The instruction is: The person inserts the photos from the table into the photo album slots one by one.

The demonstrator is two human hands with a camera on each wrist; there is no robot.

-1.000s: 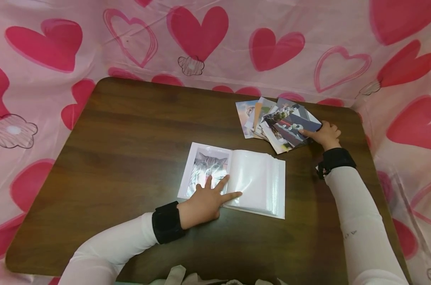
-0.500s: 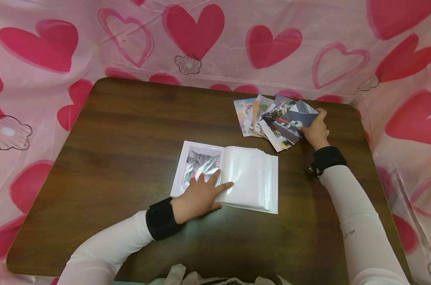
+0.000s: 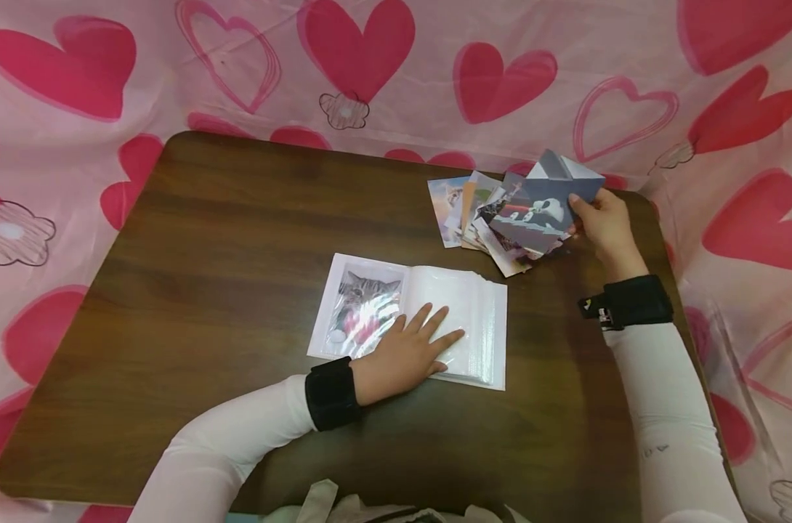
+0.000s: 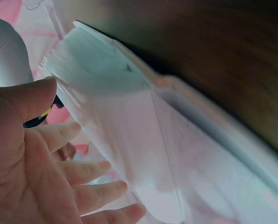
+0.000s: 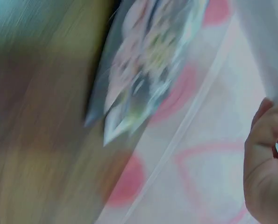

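Note:
A photo album (image 3: 445, 280) lies spread on the brown table, in front of the person. Behind the left page's clear sleeve is a picture of a grey cat (image 3: 363, 298); the right page looks blank white. My left hand (image 3: 402, 359) has its fingers spread over the album's lower middle, and the left wrist view shows that palm (image 4: 31, 168) beside the pages. Between thumb and fingers, my right hand (image 3: 608, 225) pinches a dark photo (image 3: 540, 214) with white cartoon figures, raised at a tilt over the other photos. The right wrist view is blurred.
Several fanned photos (image 3: 445, 211) lie at the table's back right, partly hidden by the raised one. The wooden table (image 3: 239, 232) has rounded corners. A pink cloth (image 3: 429, 43) with red hearts hangs behind and beside it.
The right hand has lifted the dark photo off the pile, its upper edge now higher and turned. The left hand has slid right, from the cat picture toward the white page.

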